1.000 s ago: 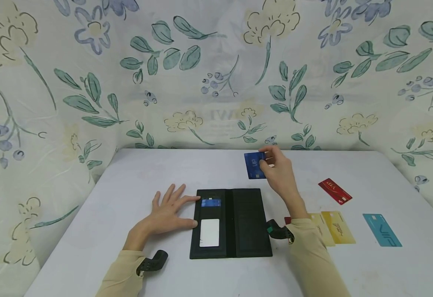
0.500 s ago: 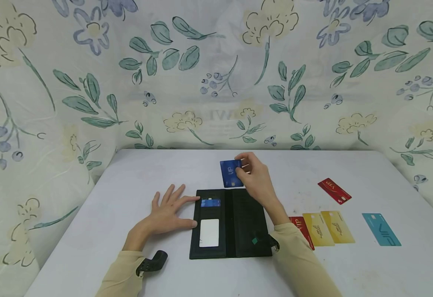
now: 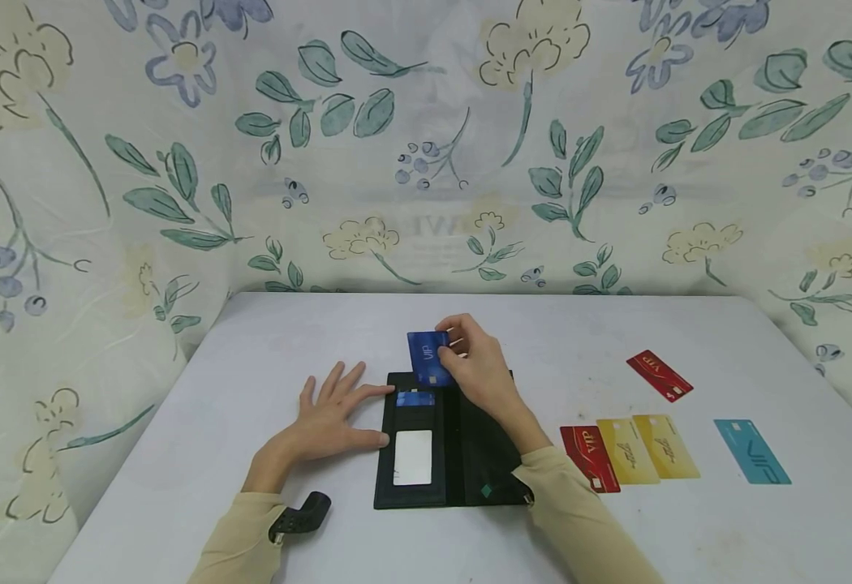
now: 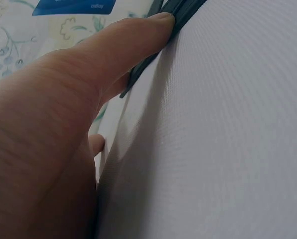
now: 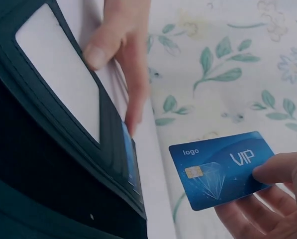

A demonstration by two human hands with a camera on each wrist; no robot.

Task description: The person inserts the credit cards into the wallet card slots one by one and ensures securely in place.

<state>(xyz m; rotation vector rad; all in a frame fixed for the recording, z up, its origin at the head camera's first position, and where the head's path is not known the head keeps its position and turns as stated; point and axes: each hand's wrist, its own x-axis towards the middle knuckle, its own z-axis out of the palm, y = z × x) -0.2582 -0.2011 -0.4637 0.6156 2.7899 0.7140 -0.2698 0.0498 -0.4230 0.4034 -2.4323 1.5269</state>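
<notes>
My right hand pinches a blue VIP card between thumb and fingers, its chip and "logo" print facing the right wrist camera. In the head view the card overlaps the top edge of an open dark wallet. The wallet lies flat, with another blue card tucked in an upper left slot and a white panel below it. My left hand lies spread at the wallet's left side, thumb and index fingertip on its edge. The left thumb touches that edge in the left wrist view.
Right of the wallet lie a red VIP card and two yellow cards, side by side. A second red card lies farther back, and a teal VIP card farther right. A flowered cloth hangs behind the white table.
My right hand has carried the blue card left and nearer, from behind the wallet's right side to over its upper left part. The left hand and wallet have stayed put.
</notes>
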